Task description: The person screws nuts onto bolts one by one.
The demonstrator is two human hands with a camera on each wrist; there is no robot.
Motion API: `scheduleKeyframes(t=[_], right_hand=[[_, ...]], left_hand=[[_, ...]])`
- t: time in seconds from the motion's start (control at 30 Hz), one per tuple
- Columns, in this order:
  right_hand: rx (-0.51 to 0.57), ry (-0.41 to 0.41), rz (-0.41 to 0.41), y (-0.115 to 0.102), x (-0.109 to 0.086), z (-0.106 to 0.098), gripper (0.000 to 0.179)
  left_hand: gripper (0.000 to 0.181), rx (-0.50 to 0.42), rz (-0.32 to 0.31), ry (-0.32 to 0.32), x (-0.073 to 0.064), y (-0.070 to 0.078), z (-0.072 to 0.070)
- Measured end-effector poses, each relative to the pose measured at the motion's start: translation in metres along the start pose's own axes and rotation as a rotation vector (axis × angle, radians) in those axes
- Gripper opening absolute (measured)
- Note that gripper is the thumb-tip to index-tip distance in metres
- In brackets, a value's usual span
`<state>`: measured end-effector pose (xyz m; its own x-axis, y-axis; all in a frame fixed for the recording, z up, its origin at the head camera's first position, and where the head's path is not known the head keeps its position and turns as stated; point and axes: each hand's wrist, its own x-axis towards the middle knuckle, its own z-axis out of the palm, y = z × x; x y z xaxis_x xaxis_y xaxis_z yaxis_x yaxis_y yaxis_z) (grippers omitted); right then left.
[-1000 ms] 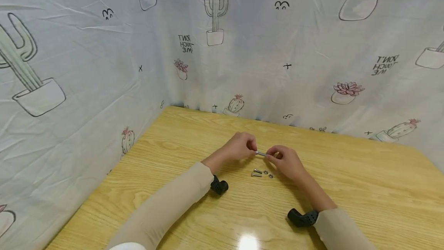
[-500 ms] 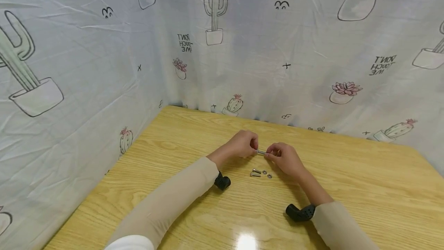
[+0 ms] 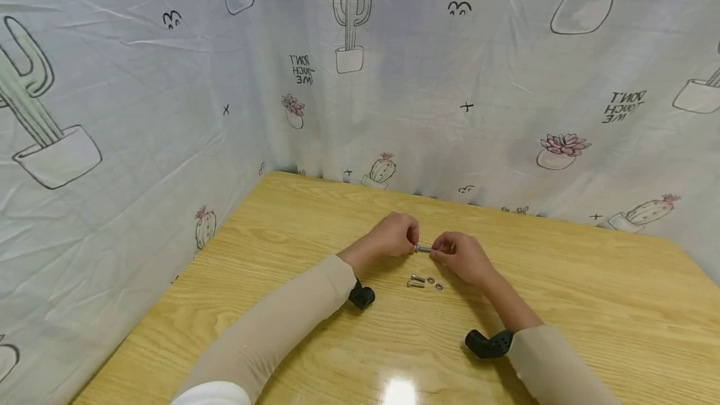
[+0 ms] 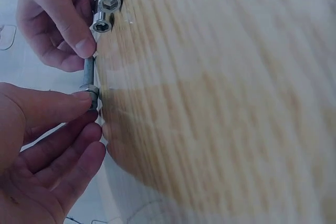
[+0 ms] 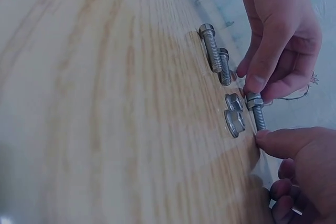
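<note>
Above the table, a silver bolt (image 3: 424, 249) lies level between both hands, a hex nut (image 5: 255, 102) threaded on it close to its head end. My left hand (image 3: 392, 235) pinches that end between thumb and fingers, partly covering the bolt head. The tip of the threaded shank (image 4: 88, 69) is pinched by my right hand (image 3: 464, 259), its thumb and forefinger right at the end. Nearer to me on the wood lie two loose socket-head bolts (image 5: 211, 50), side by side. Beside them sit two flanged nuts (image 5: 235, 123).
The wooden table (image 3: 315, 224) runs back to a hanging cloth (image 3: 416, 80) printed with cacti, which also borders its left side. Black angled wrist devices (image 3: 488, 344) sit under both forearms. Light glares off the table's front.
My left forearm has shifted slightly to the right, and both hands have risen a touch in the head view. The bolt stays held between them; the loose bolts and nuts lie as before.
</note>
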<state>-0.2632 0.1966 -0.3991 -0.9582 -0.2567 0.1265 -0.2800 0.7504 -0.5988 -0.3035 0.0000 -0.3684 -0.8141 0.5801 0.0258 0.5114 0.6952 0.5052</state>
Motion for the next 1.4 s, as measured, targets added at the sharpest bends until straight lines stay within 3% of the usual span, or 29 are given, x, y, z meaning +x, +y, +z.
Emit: scheduleKeyframes(t=[0.17,0.37,0.5,0.7,0.87,1.1,1.4], right_hand=[[0.03,0.023,0.022,0.002,-0.004,0.0,0.012],[0.056,0.041,0.01,0.001,-0.013,-0.001,0.012],[0.066,0.035,-0.008,0.0,-0.02,-0.002,0.01],[0.077,0.018,-0.036,-0.003,-0.031,-0.003,0.008],[0.09,0.011,-0.053,-0.008,-0.039,-0.004,0.008],[0.171,0.026,-0.016,-0.009,-0.046,-0.003,0.011],[0.204,0.038,0.007,-0.005,-0.05,0.001,0.013]], left_hand=[[0.009,-0.023,-0.012,-0.005,-0.004,0.003,-0.001],[0.014,-0.157,-0.039,0.019,-0.013,0.004,-0.008],[0.01,-0.203,-0.009,0.014,-0.02,0.005,-0.012],[0.002,-0.183,0.06,-0.111,-0.03,0.008,-0.013],[0.004,-0.153,0.063,-0.207,-0.033,0.01,-0.009],[0.002,-0.061,0.088,-0.228,-0.03,0.008,-0.002],[0.004,-0.081,0.095,-0.258,-0.028,0.01,-0.002]])
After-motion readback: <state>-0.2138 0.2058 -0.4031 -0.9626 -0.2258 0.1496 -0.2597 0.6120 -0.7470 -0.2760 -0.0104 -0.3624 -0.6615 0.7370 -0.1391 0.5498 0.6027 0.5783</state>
